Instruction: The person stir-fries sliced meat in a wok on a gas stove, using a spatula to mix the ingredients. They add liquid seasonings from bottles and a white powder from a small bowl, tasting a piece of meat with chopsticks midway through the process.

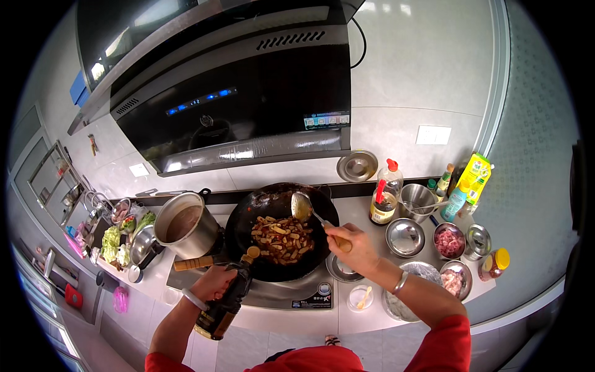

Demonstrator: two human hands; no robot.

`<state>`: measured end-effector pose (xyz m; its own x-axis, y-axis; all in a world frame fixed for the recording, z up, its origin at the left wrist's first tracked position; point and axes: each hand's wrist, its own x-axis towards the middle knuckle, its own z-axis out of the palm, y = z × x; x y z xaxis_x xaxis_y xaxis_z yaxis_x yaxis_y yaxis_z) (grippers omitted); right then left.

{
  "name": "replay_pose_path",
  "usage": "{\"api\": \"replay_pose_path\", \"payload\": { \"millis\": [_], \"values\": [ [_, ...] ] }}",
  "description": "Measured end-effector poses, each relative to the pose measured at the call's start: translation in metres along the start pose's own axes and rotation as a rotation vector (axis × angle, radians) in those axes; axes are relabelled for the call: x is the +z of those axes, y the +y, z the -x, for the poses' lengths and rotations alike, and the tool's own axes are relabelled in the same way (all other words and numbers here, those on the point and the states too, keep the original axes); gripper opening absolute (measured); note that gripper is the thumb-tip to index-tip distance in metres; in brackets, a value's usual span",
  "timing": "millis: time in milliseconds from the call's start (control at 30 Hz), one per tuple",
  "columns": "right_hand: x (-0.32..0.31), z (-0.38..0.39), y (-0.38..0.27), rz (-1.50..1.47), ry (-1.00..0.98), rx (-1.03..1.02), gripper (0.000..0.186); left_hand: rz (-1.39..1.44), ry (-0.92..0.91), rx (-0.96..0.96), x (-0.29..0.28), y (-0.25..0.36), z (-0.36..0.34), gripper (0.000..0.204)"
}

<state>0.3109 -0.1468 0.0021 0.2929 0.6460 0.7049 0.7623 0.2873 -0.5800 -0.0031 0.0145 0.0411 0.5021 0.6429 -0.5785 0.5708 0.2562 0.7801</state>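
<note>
Head view: my left hand [212, 282] grips a dark sauce bottle [224, 305] tilted toward the wok [248, 214]. My right hand [354, 245] is clenched on a ladle [304, 208] held over the stir-fry [282, 239].

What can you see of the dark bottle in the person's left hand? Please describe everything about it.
The dark bottle looks like glass, filled with a dark liquid, and bears a yellowish label low on its body. It has a tan round cap at its neck. The left hand grips its upper body. It is tilted, neck toward the black wok, cap over the wok's near rim, above the stove's front edge.
</note>
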Motion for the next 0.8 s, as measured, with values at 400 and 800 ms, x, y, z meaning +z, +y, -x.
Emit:
{"api": "replay_pose_path", "payload": {
  "millis": [400,800],
  "values": [
    [0.058,0.026,0.016,0.502,-0.698,-0.505,0.023,0.283,0.046,0.184,0.007,-0.006,0.041,0.024],
    [0.061,-0.004,-0.059,0.092,-0.602,0.05,0.031,0.534,-0.048,0.351,0.028,-0.017,0.097,0.022]
  ]
}}
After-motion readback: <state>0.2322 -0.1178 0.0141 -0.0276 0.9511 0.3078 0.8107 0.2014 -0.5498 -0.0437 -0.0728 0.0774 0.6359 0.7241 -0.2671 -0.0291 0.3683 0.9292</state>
